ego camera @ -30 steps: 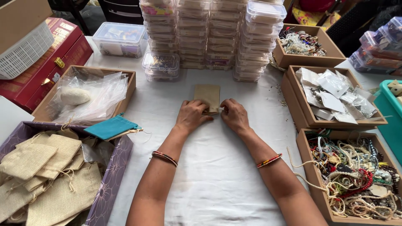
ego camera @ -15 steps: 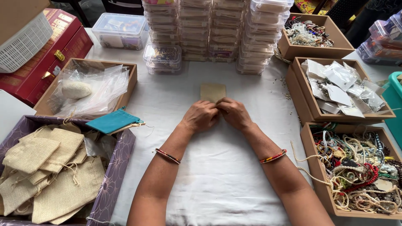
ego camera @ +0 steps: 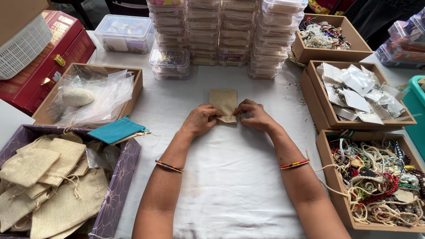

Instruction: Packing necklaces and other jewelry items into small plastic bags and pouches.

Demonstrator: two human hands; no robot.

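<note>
Two hands met at one small burlap pouch (ego camera: 223, 102) that lay flat on the white cloth (ego camera: 230, 177). We saw the left hand (ego camera: 200, 120) pinching the pouch's lower left corner, fingers curled under and knuckles up, while the right hand (ego camera: 255, 116) gripped the lower right corner in the same way. Both forearms ran straight in from the near edge of the cloth and angled toward each other, each wrist banded with a thin beaded bracelet.

Nearer us than the pouch, the cloth lay bare between the forearms. Beyond the pouch, a wall of stacked clear plastic boxes (ego camera: 230, 35) closed off the far side, with only a narrow strip of cloth between. Left of the pouch sat a cardboard box of crinkled plastic bags (ego camera: 88, 95), and nearer, a purple tray (ego camera: 119, 186) heaped with more coarse burlap pouches, a teal pouch (ego camera: 116, 130) resting on its rim. Right of the pouch, three cardboard boxes stood in a row: glossy packets (ego camera: 358, 88) in the middle one, tangled bead strings (ego camera: 380, 177) in the nearest.

The pouch was rectangular, tan and roughly woven.
</note>
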